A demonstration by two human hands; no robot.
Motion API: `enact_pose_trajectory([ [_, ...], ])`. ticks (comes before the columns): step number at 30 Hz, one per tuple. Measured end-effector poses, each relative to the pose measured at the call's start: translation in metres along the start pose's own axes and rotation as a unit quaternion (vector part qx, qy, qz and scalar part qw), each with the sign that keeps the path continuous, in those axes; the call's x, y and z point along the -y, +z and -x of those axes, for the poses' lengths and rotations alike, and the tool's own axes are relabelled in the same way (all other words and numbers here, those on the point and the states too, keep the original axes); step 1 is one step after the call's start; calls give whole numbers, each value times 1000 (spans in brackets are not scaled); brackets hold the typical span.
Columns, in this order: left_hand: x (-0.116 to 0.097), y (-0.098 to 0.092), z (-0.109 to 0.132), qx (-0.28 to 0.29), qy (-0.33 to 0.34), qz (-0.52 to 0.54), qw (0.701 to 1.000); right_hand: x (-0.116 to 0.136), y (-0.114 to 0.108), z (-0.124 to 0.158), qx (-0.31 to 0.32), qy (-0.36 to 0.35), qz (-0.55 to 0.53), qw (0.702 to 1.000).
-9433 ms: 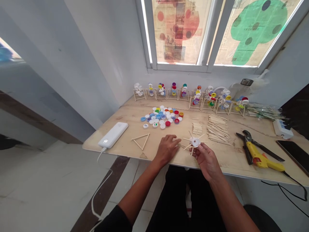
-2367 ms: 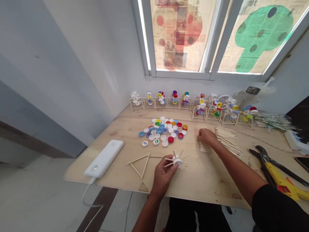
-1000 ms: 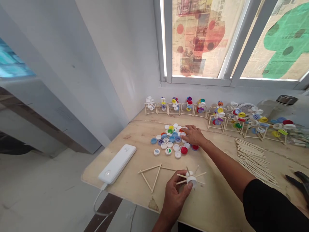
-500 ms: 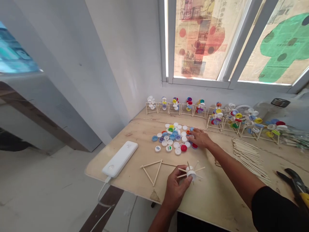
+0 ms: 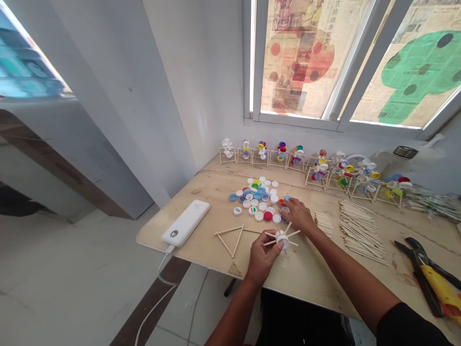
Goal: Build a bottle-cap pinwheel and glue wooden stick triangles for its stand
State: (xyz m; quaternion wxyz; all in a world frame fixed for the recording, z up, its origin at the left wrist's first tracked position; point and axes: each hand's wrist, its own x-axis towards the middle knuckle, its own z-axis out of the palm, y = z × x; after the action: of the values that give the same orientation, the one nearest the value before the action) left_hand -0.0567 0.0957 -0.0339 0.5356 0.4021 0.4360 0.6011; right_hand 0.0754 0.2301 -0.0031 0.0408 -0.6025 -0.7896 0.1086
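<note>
My left hand [image 5: 262, 258] is closed around a white bottle-cap hub [image 5: 282, 240] with several thin wooden sticks jutting out like spokes. My right hand [image 5: 299, 216] reaches over the right edge of a pile of bottle caps [image 5: 258, 203], fingers apart and touching caps there. An orange cap [image 5: 281, 203] and a light blue cap [image 5: 287, 198] lie by its fingertips. Nearer to me, a red cap [image 5: 268, 216] sits among white ones. Left of my left hand, a stick triangle [image 5: 231, 241] lies flat, with another stick [image 5: 252, 230] extending from it.
Along the wall stand several stick frames with cap wheels [image 5: 282, 153]. To the right lie short sticks [image 5: 323, 224], long sticks [image 5: 360, 233] and yellow-handled pliers [image 5: 432, 283]. A white power bank [image 5: 186, 223] with a cable lies near the table's left edge.
The right hand has shifted slightly toward me at the caps' edge, and the red cap's surroundings have moved a little. The left hand still holds the spoked hub. The camera view has shifted.
</note>
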Motion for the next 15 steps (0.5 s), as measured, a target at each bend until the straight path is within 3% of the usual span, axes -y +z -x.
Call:
enact_pose_trajectory([
  [9, 4, 0, -1, -14, 3, 38, 999, 9, 12, 15, -41, 5, -91, 995],
  [15, 7, 0, -1, -30, 10, 58, 998, 3, 12, 30, -124, -27, -182, 975],
])
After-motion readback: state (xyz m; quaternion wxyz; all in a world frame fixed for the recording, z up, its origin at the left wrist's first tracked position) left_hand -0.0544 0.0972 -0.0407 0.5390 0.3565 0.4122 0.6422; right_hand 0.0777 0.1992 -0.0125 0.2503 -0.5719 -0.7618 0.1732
